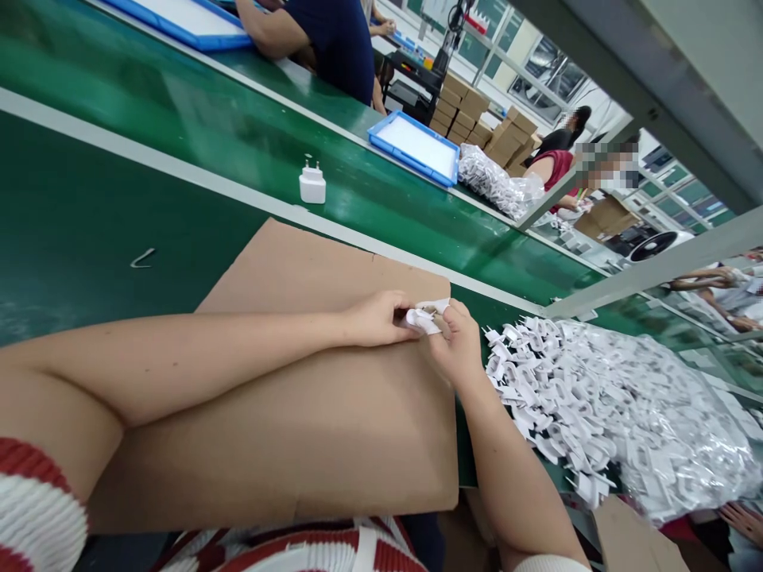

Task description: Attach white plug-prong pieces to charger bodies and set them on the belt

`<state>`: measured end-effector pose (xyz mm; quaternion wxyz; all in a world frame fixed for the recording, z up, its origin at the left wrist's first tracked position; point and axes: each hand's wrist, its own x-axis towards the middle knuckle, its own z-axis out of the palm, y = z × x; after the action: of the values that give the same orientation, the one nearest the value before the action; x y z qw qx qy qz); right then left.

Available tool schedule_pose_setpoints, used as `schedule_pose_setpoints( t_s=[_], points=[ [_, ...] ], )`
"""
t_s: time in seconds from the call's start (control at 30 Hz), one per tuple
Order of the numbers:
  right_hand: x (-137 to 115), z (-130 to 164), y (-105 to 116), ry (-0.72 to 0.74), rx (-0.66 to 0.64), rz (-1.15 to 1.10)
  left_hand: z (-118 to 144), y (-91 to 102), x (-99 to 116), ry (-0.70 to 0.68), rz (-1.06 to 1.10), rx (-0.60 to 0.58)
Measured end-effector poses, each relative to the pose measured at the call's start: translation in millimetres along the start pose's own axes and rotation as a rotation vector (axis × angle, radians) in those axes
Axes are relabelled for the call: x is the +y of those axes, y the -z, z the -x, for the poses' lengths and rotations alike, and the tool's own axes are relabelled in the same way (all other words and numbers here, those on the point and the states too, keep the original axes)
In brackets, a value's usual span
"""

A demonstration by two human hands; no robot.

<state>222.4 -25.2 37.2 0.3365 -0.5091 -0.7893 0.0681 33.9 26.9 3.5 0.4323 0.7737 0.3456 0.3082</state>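
Observation:
Above the right part of a brown cardboard sheet [286, 429], my two hands meet around small white plastic pieces. My left hand [378, 318] pinches a white plug part [422, 319], and thin pins seem to stick out of it. Fingers of my right hand [458, 342] are closed on another white plastic piece [438, 305] right beside it. Whether the two pieces touch is hidden by my fingers. To the right of my right hand lies a heap of similar white plug parts [554, 389], partly spilling from a clear plastic bag [691, 429].
A white charger [312, 184] stands pins up on the green conveyor belt [196, 135]. A small bent white piece [143, 258] lies at left. Across the belt are a blue-rimmed tray [414, 147], another bag of parts [497, 179] and co-workers. A metal post [649, 278] rises at right.

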Motion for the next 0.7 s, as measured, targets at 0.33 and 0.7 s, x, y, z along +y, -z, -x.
schedule_pose_setpoints(
  t_s=[0.33, 0.7],
  points=[
    [5, -2, -2, -0.050, -0.043, 0.078, 1, -1.2, 1, -0.003, -0.055, 0.008],
    [7, 9, -34, -0.320, 0.172, -0.415, 1, -8.4, -5, -0.126, -0.131, 0.049]
  ],
)
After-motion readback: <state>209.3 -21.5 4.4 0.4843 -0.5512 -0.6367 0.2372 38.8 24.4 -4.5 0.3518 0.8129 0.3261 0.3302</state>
